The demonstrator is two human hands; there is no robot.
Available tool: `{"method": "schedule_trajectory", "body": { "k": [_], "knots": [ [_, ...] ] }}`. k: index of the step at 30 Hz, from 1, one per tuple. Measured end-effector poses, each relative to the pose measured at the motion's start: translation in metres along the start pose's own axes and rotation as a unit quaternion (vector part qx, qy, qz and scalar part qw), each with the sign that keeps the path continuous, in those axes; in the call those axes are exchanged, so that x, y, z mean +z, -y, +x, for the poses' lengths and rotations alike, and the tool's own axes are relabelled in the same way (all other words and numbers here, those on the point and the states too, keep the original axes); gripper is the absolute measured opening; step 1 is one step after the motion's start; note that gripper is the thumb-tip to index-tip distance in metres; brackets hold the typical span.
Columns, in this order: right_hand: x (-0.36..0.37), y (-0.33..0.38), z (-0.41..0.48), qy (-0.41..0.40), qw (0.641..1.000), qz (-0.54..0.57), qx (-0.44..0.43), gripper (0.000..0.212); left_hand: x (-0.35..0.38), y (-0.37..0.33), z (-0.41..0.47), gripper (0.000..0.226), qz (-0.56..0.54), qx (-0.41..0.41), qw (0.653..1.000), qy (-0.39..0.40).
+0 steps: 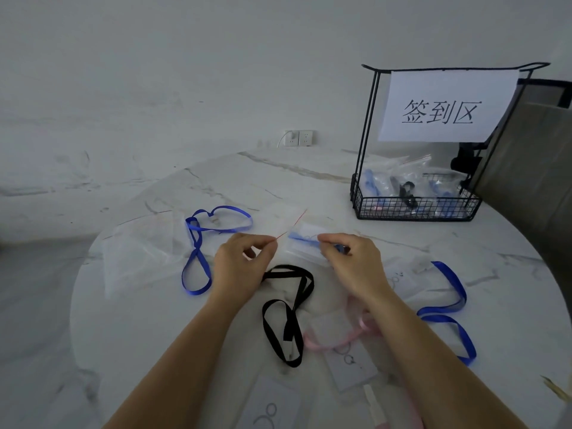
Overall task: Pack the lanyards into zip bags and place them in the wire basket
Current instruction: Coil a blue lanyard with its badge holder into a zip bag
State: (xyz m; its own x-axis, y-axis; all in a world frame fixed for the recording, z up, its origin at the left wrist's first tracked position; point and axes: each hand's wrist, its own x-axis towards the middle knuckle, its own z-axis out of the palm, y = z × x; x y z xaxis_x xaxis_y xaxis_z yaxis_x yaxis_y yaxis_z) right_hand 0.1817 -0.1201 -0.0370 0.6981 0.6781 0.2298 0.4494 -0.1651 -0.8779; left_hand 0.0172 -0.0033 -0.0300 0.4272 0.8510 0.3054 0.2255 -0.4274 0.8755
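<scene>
Left hand (244,261), right hand (351,263) on zip bag (305,248), long axis crosswise

Dim, flat, cool light with faint shadows. Blur softens the zip bag (305,246) between the fingers (266,243); far from them, edges bow.

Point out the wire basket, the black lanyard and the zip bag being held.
wire basket (402,212): head view, on its front mesh wall.
black lanyard (291,267): head view, on the top bend of the strap.
zip bag (301,250): head view, on its clear lower part.
</scene>
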Motion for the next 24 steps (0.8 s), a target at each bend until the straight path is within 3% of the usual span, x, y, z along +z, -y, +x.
{"method": "schedule_trajectory", "body": {
  "k": [5, 10, 14, 20, 24],
  "knots": [
    [0.008, 0.009, -0.008, 0.033, 0.995, 0.093, -0.004, 0.018, 0.006, -0.002, -0.007, 0.014, -0.005, 0.051, 0.997, 0.049],
    [0.009, 0.007, -0.011, 0.034, 0.995, 0.08, -0.044, 0.022, 0.012, -0.002, -0.013, 0.016, 0.0, 0.075, 0.995, 0.067],
    [0.012, 0.011, -0.01, 0.051, 0.992, 0.102, -0.043, 0.02, 0.015, -0.005, -0.013, 0.01, -0.046, 0.064, 0.996, 0.035],
    [0.012, 0.012, -0.01, 0.054, 0.994, 0.088, -0.035, 0.018, 0.015, -0.01, -0.011, 0.004, -0.162, -0.062, 0.982, -0.072],
    [0.013, 0.013, -0.011, 0.059, 0.996, 0.043, -0.056, 0.018, 0.01, -0.009, -0.008, 0.002, -0.092, -0.029, 0.99, -0.101]
  ]
}}
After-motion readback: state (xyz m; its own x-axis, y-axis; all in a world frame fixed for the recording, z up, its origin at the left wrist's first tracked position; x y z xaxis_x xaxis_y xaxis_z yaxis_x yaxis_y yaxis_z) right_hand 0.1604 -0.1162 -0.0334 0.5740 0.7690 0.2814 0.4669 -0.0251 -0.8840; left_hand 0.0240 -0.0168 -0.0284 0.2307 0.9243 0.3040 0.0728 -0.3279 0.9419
